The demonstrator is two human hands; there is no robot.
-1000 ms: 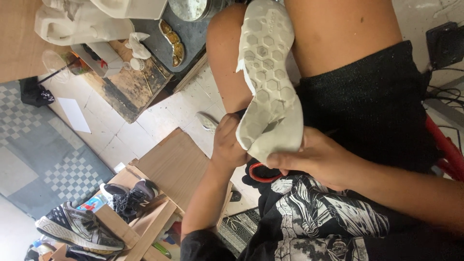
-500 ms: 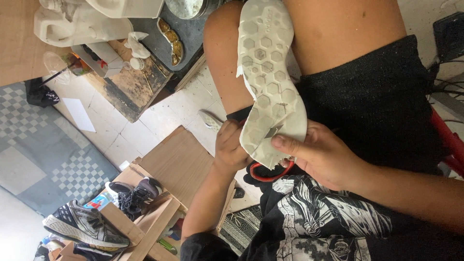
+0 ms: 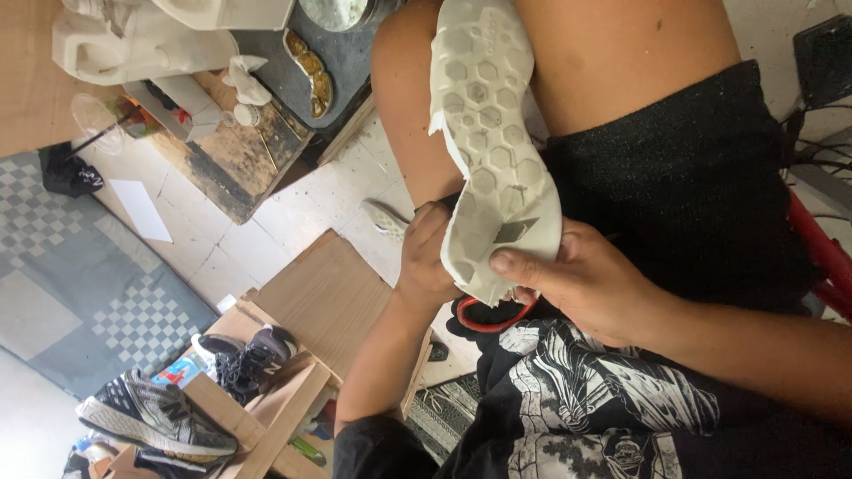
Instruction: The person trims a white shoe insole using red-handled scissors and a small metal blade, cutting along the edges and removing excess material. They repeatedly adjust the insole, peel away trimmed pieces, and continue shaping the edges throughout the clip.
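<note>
A white shoe sole (image 3: 486,133) with a honeycomb tread lies across my bare knee and black shorts, tread side up. My left hand (image 3: 428,257) grips its lower edge from the left side. My right hand (image 3: 577,282) holds the same end from the right, thumb pressed on the tread near a small grey patch (image 3: 515,231). Under the hands a black shoe part with a red rim (image 3: 490,316) shows partly; most of it is hidden.
A low wooden board (image 3: 328,297) stands by my left arm. Several sneakers (image 3: 160,417) sit among wooden pieces at the lower left. A worn workbench (image 3: 231,160) with white jugs (image 3: 133,40) and clutter is at the top left, over a tiled floor and checkered mat (image 3: 62,284).
The sole has shifted slightly up and right in my lap. My right thumb has slid further onto the tread; both hands keep their hold.
</note>
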